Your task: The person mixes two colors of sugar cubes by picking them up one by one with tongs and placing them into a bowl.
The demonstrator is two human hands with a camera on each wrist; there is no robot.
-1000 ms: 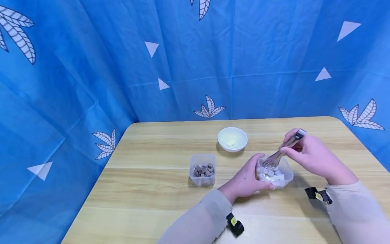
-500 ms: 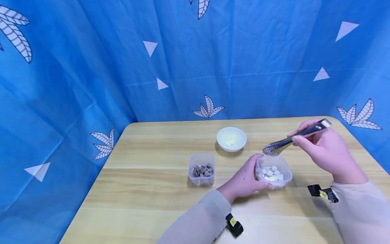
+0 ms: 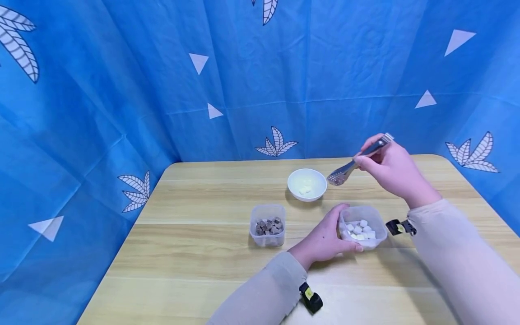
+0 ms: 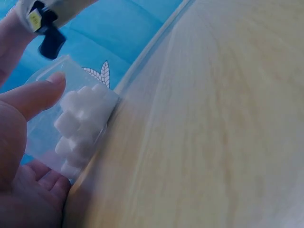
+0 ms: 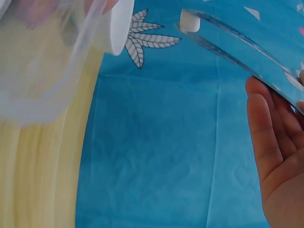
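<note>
My left hand point(image 3: 325, 237) grips the side of a clear plastic container point(image 3: 375, 220), its thumb at the near rim. Several white cubes point(image 4: 78, 123) lie inside it on the wooden table. Above and beyond this container, my right hand point(image 3: 392, 169) holds metal tongs point(image 3: 359, 161) with perforated tips. One white cube point(image 5: 190, 21) is pinched between the tong tips, as the right wrist view shows; the head view hides it. The tips hang just right of a white bowl point(image 3: 302, 175), which has a few pale pieces point(image 3: 304, 189) at its bottom.
A second clear container point(image 3: 268, 210) with several brown cubes point(image 3: 269, 226) stands left of my left hand. The wooden table point(image 3: 183, 253) ends at a blue curtain point(image 3: 243, 67) behind and on both sides.
The tongs have risen out of the container of white cubes, swung up to the right, then moved left and away to the bowl's right side. My left hand still holds the container.
</note>
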